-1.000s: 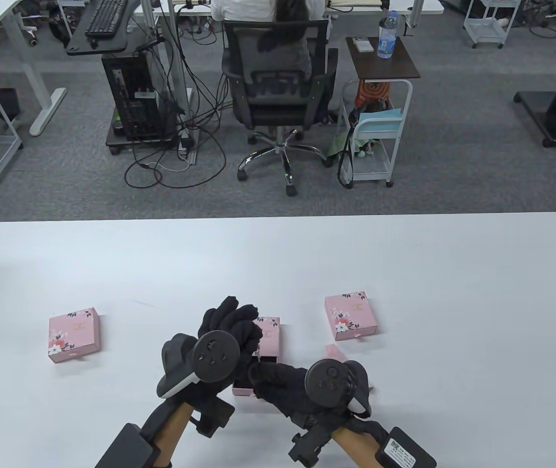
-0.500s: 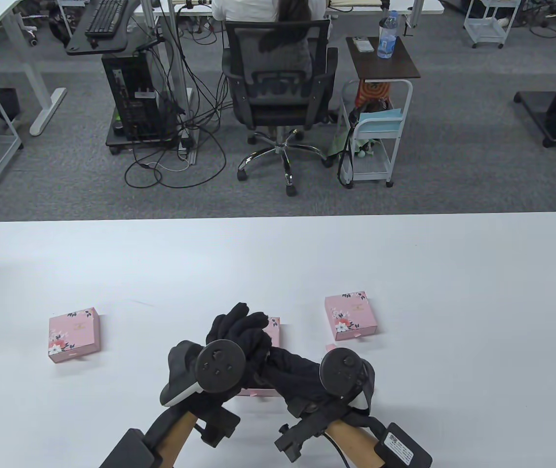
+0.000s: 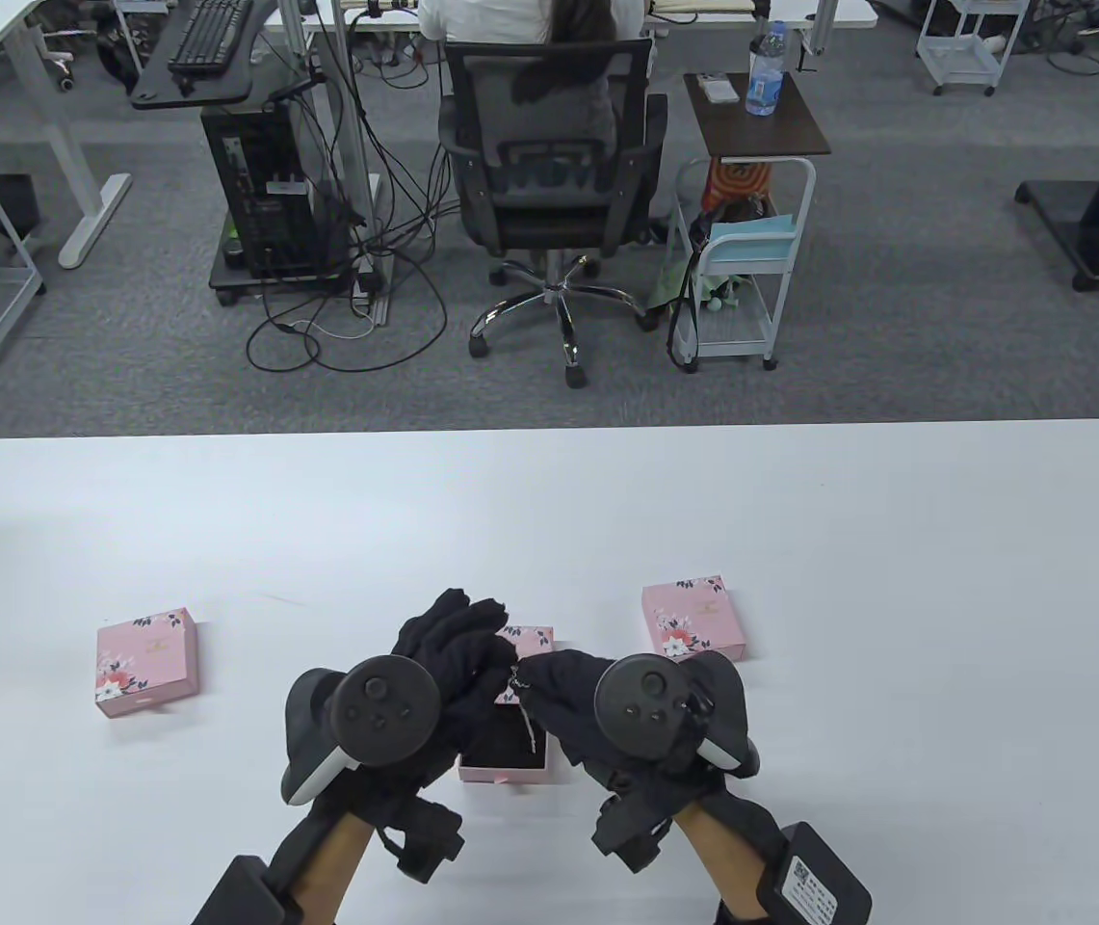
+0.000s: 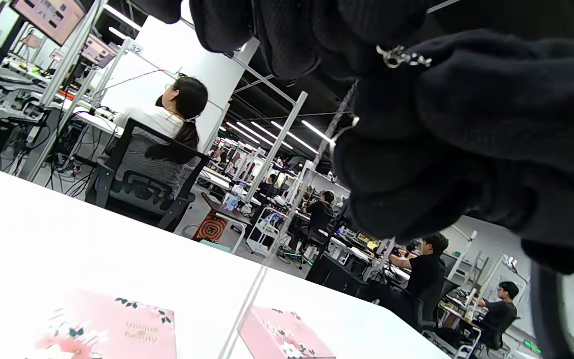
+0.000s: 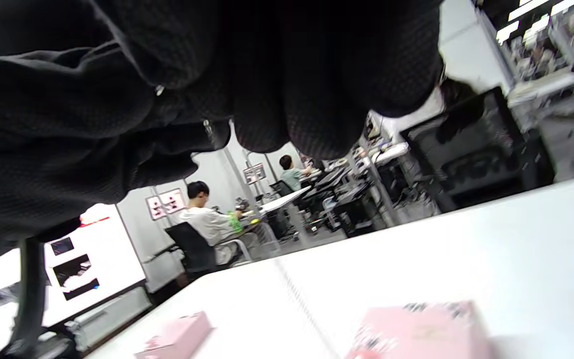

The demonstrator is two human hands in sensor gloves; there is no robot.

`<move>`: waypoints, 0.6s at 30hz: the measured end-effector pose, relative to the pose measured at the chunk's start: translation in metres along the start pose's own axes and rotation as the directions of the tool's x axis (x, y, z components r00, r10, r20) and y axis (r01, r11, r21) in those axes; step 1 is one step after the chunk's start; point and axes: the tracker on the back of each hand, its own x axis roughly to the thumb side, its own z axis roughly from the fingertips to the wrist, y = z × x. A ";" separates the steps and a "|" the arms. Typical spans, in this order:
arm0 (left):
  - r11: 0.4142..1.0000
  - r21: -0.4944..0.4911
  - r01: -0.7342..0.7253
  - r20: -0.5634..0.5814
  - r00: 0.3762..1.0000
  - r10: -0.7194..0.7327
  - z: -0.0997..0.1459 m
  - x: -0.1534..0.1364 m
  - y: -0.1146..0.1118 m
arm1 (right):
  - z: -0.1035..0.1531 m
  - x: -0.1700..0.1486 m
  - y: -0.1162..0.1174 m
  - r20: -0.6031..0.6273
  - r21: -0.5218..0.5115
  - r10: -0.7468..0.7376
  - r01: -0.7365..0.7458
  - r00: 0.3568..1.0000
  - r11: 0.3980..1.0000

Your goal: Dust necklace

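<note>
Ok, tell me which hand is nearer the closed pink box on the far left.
Left. The left hand sits between that box and the right hand, which is farther over.

Table view: high, looking down and forward over the desk (image 3: 799, 540); office floor fills the upper frame.
Left wrist view: low, close under fingers (image 4: 287, 35), tilted.
Right wrist view: same, fingers (image 5: 267, 75) filling the top.
Shared: desk, pink boxes (image 3: 693, 623).

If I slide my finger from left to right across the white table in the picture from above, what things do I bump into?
Closed pink flowered cardboard box → left hand in a black glove → right hand in a black glove → second closed pink flowered box.
</note>
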 end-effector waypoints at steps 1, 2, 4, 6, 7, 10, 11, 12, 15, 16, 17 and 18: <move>1.000 0.012 -0.008 -0.009 1.000 0.008 0.001 -0.002 0.001 | -0.001 0.005 -0.003 -0.010 -0.028 0.053 -0.053 0.999 0.998; 1.000 0.025 -0.013 -0.018 1.000 0.014 0.002 -0.005 0.002 | -0.002 0.009 -0.005 -0.011 -0.050 0.102 -0.103 0.995 0.993; 0.999 0.038 -0.028 -0.031 0.999 0.029 0.002 -0.009 0.005 | -0.001 0.017 -0.007 -0.003 -0.089 0.184 -0.183 0.983 0.979; 0.996 0.042 -0.084 -0.044 0.995 0.086 0.003 -0.014 0.009 | 0.001 0.028 -0.006 0.008 -0.170 0.266 -0.261 0.964 0.950; 0.993 0.035 -0.116 -0.048 0.992 0.117 0.003 -0.016 0.010 | 0.002 0.031 -0.006 0.013 -0.195 0.284 -0.276 0.959 0.941; 0.969 -0.034 -0.244 -0.052 0.969 0.242 0.003 -0.024 0.013 | 0.007 0.038 -0.003 0.053 -0.282 0.300 -0.274 0.953 0.920; 0.949 -0.070 -0.306 -0.052 0.952 0.303 0.003 -0.028 0.013 | 0.009 0.040 -0.002 0.069 -0.322 0.288 -0.251 0.955 0.913; 0.934 -0.091 -0.347 -0.051 0.938 0.343 0.002 -0.030 0.013 | 0.011 0.041 -0.001 0.081 -0.357 0.273 -0.228 0.959 0.906; 0.864 -0.191 -0.467 -0.047 0.883 0.467 0.000 -0.036 0.010 | 0.013 0.043 -0.002 0.098 -0.429 0.242 -0.179 0.965 0.886; 0.843 -0.225 -0.488 -0.038 0.869 0.493 -0.001 -0.037 0.009 | 0.013 0.044 -0.002 0.104 -0.433 0.230 -0.164 0.968 0.886; 0.825 -0.250 -0.507 -0.027 0.855 0.518 -0.002 -0.037 0.009 | 0.013 0.044 -0.002 0.115 -0.430 0.212 -0.143 0.971 0.891; 0.814 -0.263 -0.518 -0.021 0.847 0.532 -0.003 -0.037 0.008 | 0.013 0.044 -0.003 0.125 -0.427 0.197 -0.126 0.972 0.895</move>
